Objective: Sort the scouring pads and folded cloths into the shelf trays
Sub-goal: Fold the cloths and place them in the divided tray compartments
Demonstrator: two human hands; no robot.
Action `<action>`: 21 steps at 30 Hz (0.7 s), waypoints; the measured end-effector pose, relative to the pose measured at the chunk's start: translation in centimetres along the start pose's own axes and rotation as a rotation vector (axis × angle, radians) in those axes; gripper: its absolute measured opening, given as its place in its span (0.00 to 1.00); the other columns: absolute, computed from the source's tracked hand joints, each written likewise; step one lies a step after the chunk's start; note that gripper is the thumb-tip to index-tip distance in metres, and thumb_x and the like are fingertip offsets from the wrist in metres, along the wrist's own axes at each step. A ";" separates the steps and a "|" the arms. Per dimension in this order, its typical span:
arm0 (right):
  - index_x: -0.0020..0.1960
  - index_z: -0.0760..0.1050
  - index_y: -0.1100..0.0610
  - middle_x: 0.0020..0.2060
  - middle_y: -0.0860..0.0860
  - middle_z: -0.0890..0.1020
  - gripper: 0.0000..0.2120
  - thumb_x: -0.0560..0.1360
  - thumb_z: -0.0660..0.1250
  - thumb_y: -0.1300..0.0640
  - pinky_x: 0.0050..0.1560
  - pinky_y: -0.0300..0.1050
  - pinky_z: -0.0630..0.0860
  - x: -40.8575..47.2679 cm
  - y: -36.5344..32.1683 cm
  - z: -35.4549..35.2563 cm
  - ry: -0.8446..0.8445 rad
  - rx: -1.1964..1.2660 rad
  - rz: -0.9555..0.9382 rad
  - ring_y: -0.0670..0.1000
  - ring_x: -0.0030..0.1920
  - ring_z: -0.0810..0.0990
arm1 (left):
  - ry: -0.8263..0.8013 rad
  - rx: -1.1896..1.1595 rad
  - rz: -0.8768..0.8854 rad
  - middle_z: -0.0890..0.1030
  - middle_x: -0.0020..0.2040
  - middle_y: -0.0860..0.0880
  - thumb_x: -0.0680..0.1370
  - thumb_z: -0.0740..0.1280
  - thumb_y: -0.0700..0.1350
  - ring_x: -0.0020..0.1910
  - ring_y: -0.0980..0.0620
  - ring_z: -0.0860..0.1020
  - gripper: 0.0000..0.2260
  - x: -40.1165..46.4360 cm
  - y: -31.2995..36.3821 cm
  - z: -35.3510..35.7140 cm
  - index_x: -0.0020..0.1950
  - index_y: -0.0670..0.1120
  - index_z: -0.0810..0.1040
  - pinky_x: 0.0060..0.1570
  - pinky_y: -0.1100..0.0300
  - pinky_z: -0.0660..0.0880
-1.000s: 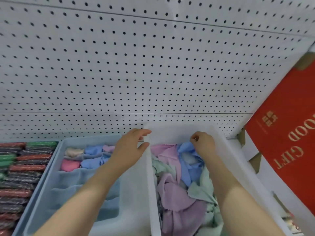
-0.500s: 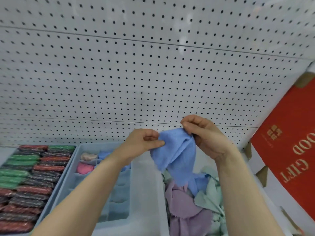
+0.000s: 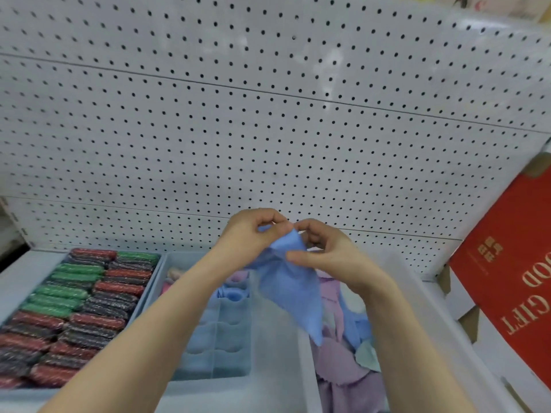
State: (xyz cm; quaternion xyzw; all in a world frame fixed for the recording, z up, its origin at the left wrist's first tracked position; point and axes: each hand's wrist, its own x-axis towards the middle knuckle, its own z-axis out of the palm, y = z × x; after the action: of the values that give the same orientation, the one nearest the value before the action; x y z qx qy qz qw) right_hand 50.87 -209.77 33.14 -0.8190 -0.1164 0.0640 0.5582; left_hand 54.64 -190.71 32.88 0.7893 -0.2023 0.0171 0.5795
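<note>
A blue cloth (image 3: pixel 290 289) hangs in the air in front of the pegboard, pinched at its top by both hands. My left hand (image 3: pixel 253 234) grips its upper left corner and my right hand (image 3: pixel 325 251) grips the top right, thumb across the fabric. Below the cloth, a clear bin (image 3: pixel 423 317) holds a loose pile of purple, blue and pale green cloths (image 3: pixel 348 365). A blue divided tray (image 3: pixel 214 347) to its left holds a few rolled cloths (image 3: pixel 232 293) at its far end. Farther left, a tray holds rows of red, green and dark scouring pads (image 3: pixel 77 311).
A white pegboard wall (image 3: pixel 268 129) rises behind the shelf. A red gift box (image 3: pixel 512 287) leans at the right, over white cartons. The divided tray's near compartments show only bare blue dividers.
My right hand lifted the blue cloth out of the clear bin. My left hand left the bin's edge and joined it. Both hands now hold the cloth's top together, closer than before.
</note>
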 end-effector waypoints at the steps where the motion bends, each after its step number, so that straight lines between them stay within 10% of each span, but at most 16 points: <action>1: 0.49 0.80 0.51 0.39 0.50 0.83 0.09 0.71 0.75 0.56 0.44 0.42 0.75 0.3 -0.4 0.5 0.031 0.049 -0.039 0.50 0.40 0.79 | -0.024 0.011 0.024 0.83 0.39 0.58 0.76 0.71 0.48 0.39 0.63 0.77 0.05 -0.1 0.3 -0.2 0.40 0.53 0.82 0.42 0.69 0.71; 6: 0.43 0.76 0.57 0.36 0.52 0.80 0.04 0.76 0.70 0.59 0.39 0.42 0.71 0.6 -1.4 -0.1 0.238 0.321 -0.019 0.50 0.38 0.77 | -0.134 -0.011 -0.035 0.80 0.38 0.47 0.71 0.77 0.41 0.37 0.53 0.75 0.07 -0.5 0.7 -2.5 0.44 0.47 0.81 0.44 0.56 0.75; 11: 0.50 0.80 0.52 0.44 0.48 0.85 0.12 0.68 0.75 0.52 0.46 0.36 0.77 0.1 -2.4 0.4 0.128 -0.008 -0.100 0.45 0.46 0.82 | -0.062 0.026 0.032 0.73 0.34 0.55 0.76 0.71 0.42 0.33 0.52 0.68 0.06 -1.1 1.3 -3.2 0.40 0.48 0.76 0.35 0.61 0.66; 15: 0.46 0.83 0.54 0.44 0.51 0.87 0.07 0.70 0.76 0.54 0.43 0.40 0.80 0.8 -3.8 1.6 0.247 0.258 -0.120 0.48 0.46 0.85 | -0.075 0.020 0.042 0.77 0.36 0.53 0.76 0.71 0.46 0.32 0.56 0.72 0.04 -1.6 1.9 -2.7 0.46 0.52 0.77 0.35 0.64 0.70; 21: 0.42 0.83 0.53 0.39 0.50 0.84 0.04 0.75 0.72 0.53 0.41 0.40 0.79 0.2 -4.4 -0.3 0.463 0.418 -0.079 0.48 0.40 0.82 | -0.114 0.283 -0.117 0.67 0.30 0.48 0.70 0.73 0.49 0.31 0.52 0.63 0.16 -3.2 -1.6 -4.7 0.34 0.40 0.71 0.34 0.57 0.61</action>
State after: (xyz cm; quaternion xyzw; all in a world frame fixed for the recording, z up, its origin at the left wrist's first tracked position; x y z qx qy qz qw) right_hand 50.58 -208.44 37.30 -0.6742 -0.0023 -0.1234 0.7281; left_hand 53.17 -185.04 32.15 0.8732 -0.1844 -0.0332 0.4499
